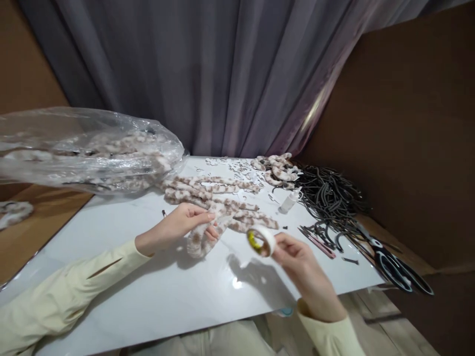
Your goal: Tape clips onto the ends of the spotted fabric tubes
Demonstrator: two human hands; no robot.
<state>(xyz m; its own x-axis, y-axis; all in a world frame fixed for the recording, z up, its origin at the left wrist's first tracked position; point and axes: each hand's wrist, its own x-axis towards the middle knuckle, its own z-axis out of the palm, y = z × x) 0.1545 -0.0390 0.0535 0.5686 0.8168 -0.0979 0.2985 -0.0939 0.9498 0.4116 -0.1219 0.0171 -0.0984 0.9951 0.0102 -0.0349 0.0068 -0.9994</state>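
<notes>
My left hand (191,220) pinches a looped piece of spotted white-and-brown plush (202,241) above the tabletop. To its right, my right hand (299,257) grips a white roll of tape (269,241) with a yellow inner core, raised over the surface. The roll and the plush loop are apart. Behind my left hand lie several spotted plush strips (218,188), side by side on the white table (156,301). A small white bottle (289,201) is beyond the tape.
A clear plastic bag (85,148) of plush pieces fills the left. Black bands (330,193) are heaped at the right, near tweezers (319,243) and black-handled scissors (393,269). Curled plush pieces (278,168) and small white bits (237,168) lie at the back, before a grey curtain (208,74).
</notes>
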